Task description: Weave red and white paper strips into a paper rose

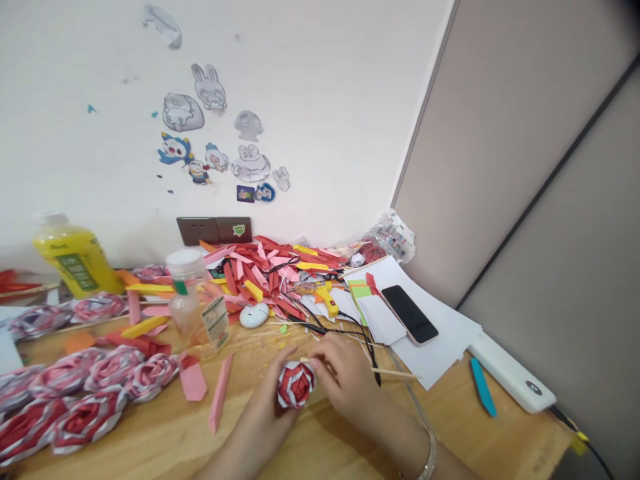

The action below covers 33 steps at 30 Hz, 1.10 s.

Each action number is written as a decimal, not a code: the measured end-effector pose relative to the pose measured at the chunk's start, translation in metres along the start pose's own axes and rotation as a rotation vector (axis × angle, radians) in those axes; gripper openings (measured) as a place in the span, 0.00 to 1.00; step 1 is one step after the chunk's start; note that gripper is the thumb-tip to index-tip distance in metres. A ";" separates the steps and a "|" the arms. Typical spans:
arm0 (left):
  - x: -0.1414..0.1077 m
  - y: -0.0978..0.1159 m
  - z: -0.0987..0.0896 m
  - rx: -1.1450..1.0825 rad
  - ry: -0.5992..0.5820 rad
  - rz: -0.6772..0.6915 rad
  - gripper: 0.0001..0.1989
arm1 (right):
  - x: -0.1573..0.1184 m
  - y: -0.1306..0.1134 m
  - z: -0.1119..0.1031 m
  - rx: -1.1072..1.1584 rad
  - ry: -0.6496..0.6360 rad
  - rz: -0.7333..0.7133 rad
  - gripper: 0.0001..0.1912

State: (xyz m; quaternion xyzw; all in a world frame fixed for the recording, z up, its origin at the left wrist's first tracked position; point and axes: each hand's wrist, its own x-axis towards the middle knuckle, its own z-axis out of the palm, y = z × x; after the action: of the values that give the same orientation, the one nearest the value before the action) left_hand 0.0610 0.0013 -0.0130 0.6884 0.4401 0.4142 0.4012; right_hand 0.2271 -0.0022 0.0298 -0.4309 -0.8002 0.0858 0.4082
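A red and white folded paper rose [296, 385] is held above the wooden table [480, 440], its spiral face toward the camera. My left hand [267, 407] wraps round its left side, with the thumb below and the fingers behind. At its upper right edge, my right hand [343, 373] has its fingers bent and pinched together, touching the rose's rim. A thin wooden stick [395, 372] shows to the right of my right hand; whether the hand holds it is hard to tell. Two pink paper strips [220, 393] [193, 379] lie left of my left hand.
Finished paper roses [90, 417] cover the left side. A yellow drink bottle [77, 257], a clear jar [190, 307], a heap of paper strips [260, 273] and a yellow glue gun [325, 297] stand behind. A phone [410, 315] and a white power strip [513, 373] are at right.
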 end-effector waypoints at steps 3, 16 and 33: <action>-0.001 0.004 0.002 -0.004 -0.006 0.024 0.26 | -0.001 0.001 0.005 0.018 -0.067 -0.042 0.06; -0.005 0.003 0.004 0.065 -0.084 -0.007 0.34 | -0.003 0.000 0.005 0.004 -0.112 -0.093 0.06; -0.005 0.002 0.004 0.067 0.027 0.032 0.28 | 0.000 -0.011 0.013 0.162 -0.006 0.234 0.07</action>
State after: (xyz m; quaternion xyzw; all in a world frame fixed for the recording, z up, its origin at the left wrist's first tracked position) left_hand 0.0639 -0.0051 -0.0142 0.7027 0.4482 0.4146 0.3653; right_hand 0.2108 -0.0064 0.0263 -0.4867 -0.7362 0.1984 0.4262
